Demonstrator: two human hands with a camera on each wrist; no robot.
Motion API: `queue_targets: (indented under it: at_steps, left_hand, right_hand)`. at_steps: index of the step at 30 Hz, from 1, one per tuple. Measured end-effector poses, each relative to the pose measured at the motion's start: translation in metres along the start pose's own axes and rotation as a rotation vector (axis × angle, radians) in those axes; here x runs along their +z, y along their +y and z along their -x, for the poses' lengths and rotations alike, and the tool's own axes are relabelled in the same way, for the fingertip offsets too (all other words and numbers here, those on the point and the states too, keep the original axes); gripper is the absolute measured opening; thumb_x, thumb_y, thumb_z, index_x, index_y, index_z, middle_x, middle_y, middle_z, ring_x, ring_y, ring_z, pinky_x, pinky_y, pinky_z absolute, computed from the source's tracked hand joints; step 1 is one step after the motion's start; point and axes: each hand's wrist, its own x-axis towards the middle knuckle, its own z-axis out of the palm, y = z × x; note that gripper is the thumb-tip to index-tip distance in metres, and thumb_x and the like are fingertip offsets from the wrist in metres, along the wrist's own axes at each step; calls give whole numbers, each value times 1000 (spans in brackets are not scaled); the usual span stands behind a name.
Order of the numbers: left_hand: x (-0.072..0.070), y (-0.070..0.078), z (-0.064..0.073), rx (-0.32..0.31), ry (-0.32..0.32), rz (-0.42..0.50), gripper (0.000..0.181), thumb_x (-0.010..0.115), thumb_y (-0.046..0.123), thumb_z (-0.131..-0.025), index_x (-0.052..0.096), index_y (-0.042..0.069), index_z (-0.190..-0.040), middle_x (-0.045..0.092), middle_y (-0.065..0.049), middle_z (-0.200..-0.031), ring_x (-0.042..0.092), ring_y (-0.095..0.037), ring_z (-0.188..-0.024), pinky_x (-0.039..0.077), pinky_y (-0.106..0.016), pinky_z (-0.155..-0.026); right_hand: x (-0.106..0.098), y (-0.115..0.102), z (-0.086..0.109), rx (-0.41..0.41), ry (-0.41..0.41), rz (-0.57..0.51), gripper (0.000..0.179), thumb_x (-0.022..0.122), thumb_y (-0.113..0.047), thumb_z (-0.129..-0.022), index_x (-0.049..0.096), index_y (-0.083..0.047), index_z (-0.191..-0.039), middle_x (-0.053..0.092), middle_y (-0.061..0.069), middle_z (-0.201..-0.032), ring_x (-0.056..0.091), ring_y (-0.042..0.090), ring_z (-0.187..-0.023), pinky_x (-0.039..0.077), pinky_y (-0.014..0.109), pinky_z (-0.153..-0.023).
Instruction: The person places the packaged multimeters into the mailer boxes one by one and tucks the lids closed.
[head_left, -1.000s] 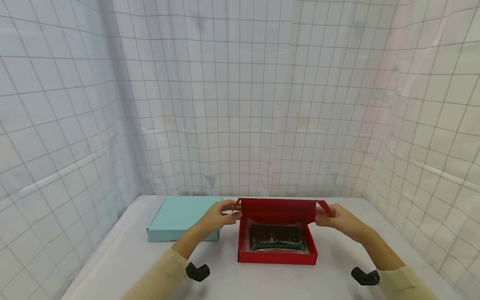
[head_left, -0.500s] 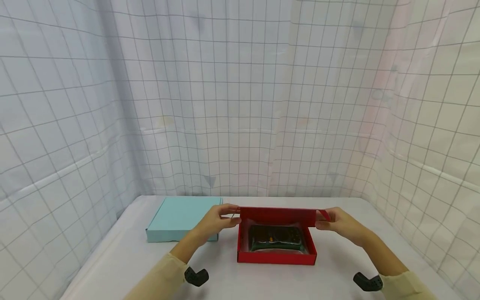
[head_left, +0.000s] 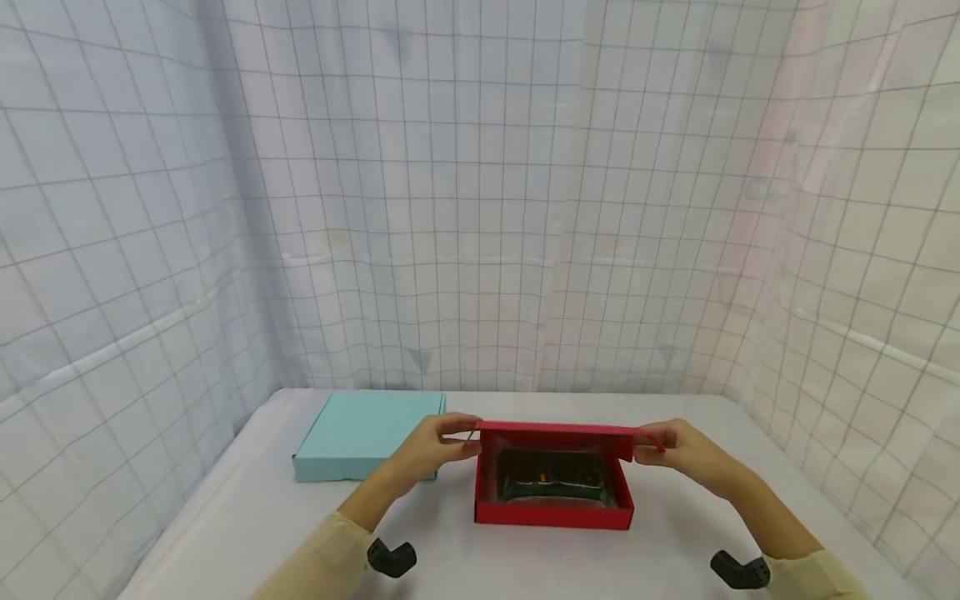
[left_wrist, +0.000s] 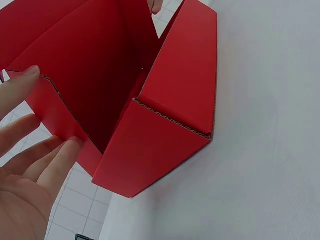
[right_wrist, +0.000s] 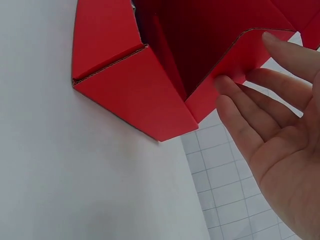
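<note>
A red cardboard box [head_left: 553,517] rests on the white table with its lid [head_left: 558,428] tilted partway down over it. Inside lies a dark device [head_left: 551,468] in clear plastic, its kind hard to make out. My left hand [head_left: 431,446] is at the lid's left side; its nearly straight fingers touch the left side flap [left_wrist: 70,122] from outside, with the thumb at the flap's edge. On the opposite side my right hand [head_left: 688,457] touches the right side flap [right_wrist: 235,62] in the same way, fingers extended. Neither hand curls round the cardboard.
A light blue flat box [head_left: 375,427], lid down, sits to the left behind my left forearm. White gridded curtains [head_left: 480,208] hang behind and on both sides of the table [head_left: 480,567]. Black cameras [head_left: 392,558] are worn at both wrists.
The red lid has swung forward and down, from nearly upright to a low slant over the box. Both hands have sunk slightly with it. The box and the device have stayed in place.
</note>
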Motion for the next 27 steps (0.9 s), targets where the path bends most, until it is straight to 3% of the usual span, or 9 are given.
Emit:
queue_targets:
  at_steps: [7, 13, 19, 22, 27]
  left_hand:
    - [0, -3, 3, 2, -35, 32, 49, 76, 18, -96, 62, 1, -140, 62, -15, -139, 64, -38, -121, 56, -43, -95]
    - [1, -9, 11, 6, -57, 50, 46, 69, 16, -101, 59, -1, -142, 59, -17, -142, 63, -37, -122, 56, -40, -97]
    - [4, -15, 16, -17, -77, 76, 45, 65, 18, -103, 58, -4, -143, 59, -19, -142, 61, -33, -125, 54, -37, -99]
    - [4, -14, 15, -18, -68, 72, 45, 66, 20, -103, 59, -2, -143, 60, -17, -142, 60, -33, -127, 53, -37, -99]
    - [5, -13, 16, -25, -64, 61, 45, 66, 20, -103, 60, -3, -142, 62, -16, -140, 60, -33, -126, 53, -37, -101]
  right_hand:
    - [0, 4, 6, 2, -64, -54, 39, 61, -8, -105, 59, 3, -142, 67, 20, -130, 66, 33, -117, 53, 40, -100]
    - [2, 10, 10, -12, -153, -139, 41, 51, -6, -108, 51, 6, -148, 63, 17, -139, 64, 27, -123, 52, 38, -103]
    - [2, 15, 14, 24, -184, -296, 42, 40, -9, -113, 43, 15, -148, 62, 14, -141, 65, 27, -122, 55, 28, -90]
    - [3, 14, 12, 30, -158, -275, 44, 39, -12, -114, 44, 16, -146, 59, 16, -143, 64, 30, -123, 55, 27, -89]
    - [8, 12, 12, 69, -103, -114, 44, 49, -15, -111, 51, 11, -146, 64, 17, -137, 64, 26, -122, 54, 33, -96]
